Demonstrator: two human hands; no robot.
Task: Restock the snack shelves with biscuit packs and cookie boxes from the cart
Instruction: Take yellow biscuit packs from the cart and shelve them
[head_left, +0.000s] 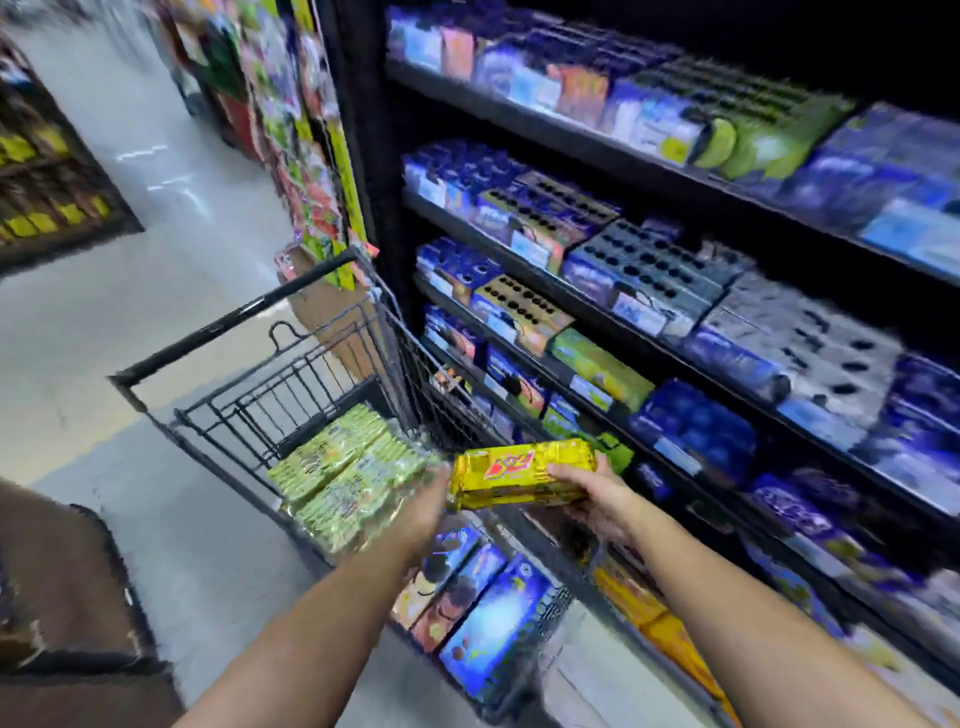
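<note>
Head view: one yellow biscuit pack (522, 473) by one cart (223, 322); right hand (597, 499), fingers around it; left hand (426, 499), fingers unclear.

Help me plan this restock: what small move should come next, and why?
Probably swing the yellow pack toward the shelves on the right. The right hand grips its right end, the blurred left hand meets its left end, and it hangs above the cart, not yet shelved.

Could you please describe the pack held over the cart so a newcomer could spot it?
Find the black wire cart beside the snack shelves. Over its shelf-side rim, the right hand grips a long yellow pack, the left hand at its other end. Its yellow wrapper with a red logo stands out: the cart's packs are green, its boxes blue.
</note>
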